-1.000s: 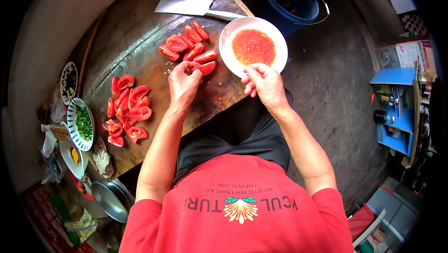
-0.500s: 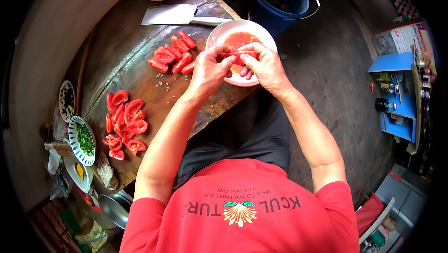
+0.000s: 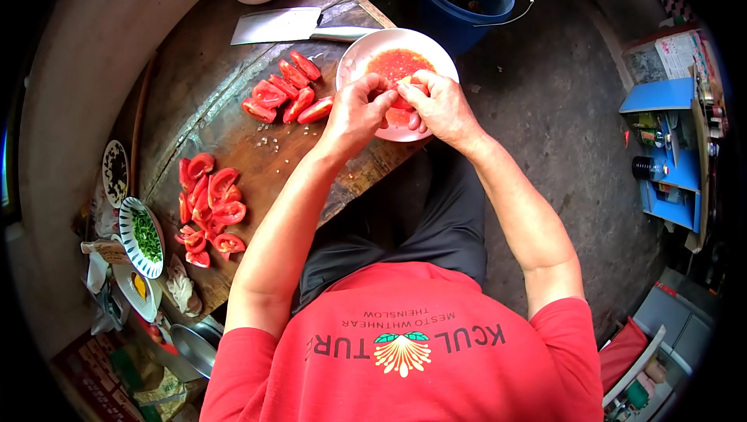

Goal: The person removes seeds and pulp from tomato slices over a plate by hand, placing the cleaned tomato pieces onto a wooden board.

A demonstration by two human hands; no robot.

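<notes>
Currently, left hand [image 3: 356,117] and right hand [image 3: 450,113], fingers curled nearly closed, pinch one tomato piece [image 3: 401,101] between them; piece is above white dish [image 3: 348,56] of red pulp [image 3: 395,63]; cut wedges [image 3: 208,206] lie on table [image 3: 284,177].

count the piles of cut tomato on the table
2: a smaller pile by the cleaver, a larger pile nearer the chopped greens; the left hand may hide more pieces.

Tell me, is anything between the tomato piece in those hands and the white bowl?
Nothing visible: the left hand and right hand hold the tomato piece over the white bowl. The cleaver lies off to one side.
</notes>
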